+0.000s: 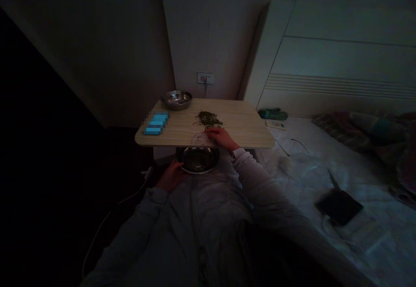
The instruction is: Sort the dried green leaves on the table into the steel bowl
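Note:
A small wooden table (240,126) stands beside the bed in a dim room. On it lies a pile of small dark green bits (208,119). My right hand (221,138) rests on the table's front edge just below the pile, fingers curved down over the surface near a faint clear object. Below the edge, my left hand (170,175) grips the rim of a metal bowl (197,160) that holds some of the dark bits.
A second metal bowl (176,99) sits at the table's back left. A blurred blue item (156,122) lies on the left side. The bed (325,178) at right carries a dark tablet (339,206), a remote (275,125) and a blanket. A wall socket (205,78) is behind.

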Motion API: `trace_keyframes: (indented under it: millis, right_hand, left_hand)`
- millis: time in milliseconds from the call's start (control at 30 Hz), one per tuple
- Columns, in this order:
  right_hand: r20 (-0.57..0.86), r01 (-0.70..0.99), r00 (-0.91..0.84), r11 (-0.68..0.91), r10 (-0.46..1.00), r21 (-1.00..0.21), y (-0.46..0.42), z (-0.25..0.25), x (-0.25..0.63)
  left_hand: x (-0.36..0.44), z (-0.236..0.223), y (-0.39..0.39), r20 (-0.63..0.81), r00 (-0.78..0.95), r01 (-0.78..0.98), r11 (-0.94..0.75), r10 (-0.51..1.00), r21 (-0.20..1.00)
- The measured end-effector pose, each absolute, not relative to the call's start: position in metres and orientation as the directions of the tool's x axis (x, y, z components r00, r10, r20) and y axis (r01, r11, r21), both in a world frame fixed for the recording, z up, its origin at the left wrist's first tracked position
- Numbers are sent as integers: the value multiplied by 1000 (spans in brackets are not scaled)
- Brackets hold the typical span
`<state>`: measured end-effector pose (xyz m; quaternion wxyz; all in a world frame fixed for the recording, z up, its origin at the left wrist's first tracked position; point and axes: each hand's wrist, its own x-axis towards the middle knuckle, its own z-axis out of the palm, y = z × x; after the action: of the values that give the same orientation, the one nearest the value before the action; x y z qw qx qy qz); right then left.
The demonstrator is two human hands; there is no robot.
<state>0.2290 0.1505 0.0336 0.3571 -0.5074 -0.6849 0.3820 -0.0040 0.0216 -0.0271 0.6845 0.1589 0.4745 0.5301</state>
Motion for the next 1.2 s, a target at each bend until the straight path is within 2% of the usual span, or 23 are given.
trace_keyframes:
  millis: [267,533,800,1200]
  right_hand:
    - [178,390,-53,184,983,-902,162,20,230]
    - [215,461,-100,237,971,-855,163,18,231]
    - [146,518,-128,192,981,-834,154,30,231]
    - [142,500,-155,202,978,-842,156,27,232]
  left_hand:
    - [-7,-33,23,-477,0,-585,387,879,713]
    - [-6,-32,22,-481,1,-569,396,877,721]
    - [-5,-31,22,-482,-4,-581,390,876,715]
    - [-5,-30,22,-489,-14,-578,392,872,715]
